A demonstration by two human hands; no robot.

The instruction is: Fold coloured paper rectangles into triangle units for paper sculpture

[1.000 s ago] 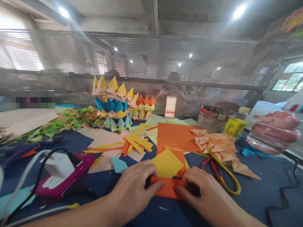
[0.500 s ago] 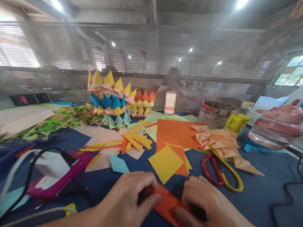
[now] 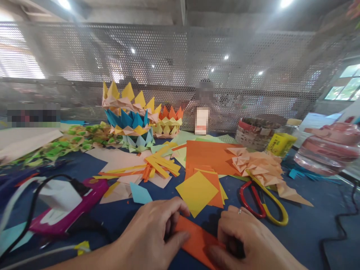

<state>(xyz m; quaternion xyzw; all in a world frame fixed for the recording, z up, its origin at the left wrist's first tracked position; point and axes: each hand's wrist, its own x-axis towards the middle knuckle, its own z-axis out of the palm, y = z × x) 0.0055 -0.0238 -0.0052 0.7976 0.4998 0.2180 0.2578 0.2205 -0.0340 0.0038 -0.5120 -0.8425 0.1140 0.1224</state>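
A folded strip of orange paper [image 3: 198,238] lies at the bottom centre, between my two hands. My left hand [image 3: 160,232] grips its left end, thumb on top and fingers curled beyond the edge. At the right end my right hand [image 3: 239,236], with a ring on one finger, pinches the strip under its thumb; part of the paper is hidden there. Just beyond lies a yellow paper square [image 3: 197,193], overlapping several orange sheets [image 3: 218,187]. Scissors [image 3: 267,206] with one red and one yellow handle rest beyond my right hand. A light blue paper piece [image 3: 140,193] sits beyond my left.
Folded paper crowns [image 3: 129,120] stand stacked at the back. Yellow strips [image 3: 160,165], a large orange sheet [image 3: 210,153] and crumpled peach paper [image 3: 258,167] cover the middle. A purple power strip [image 3: 67,213] with cables is at left, a pink water bottle [image 3: 332,150] at right.
My left fingers have lifted slightly and show more of the orange strip's far edge. My right hand has shifted a little upward. Both still hold the strip.
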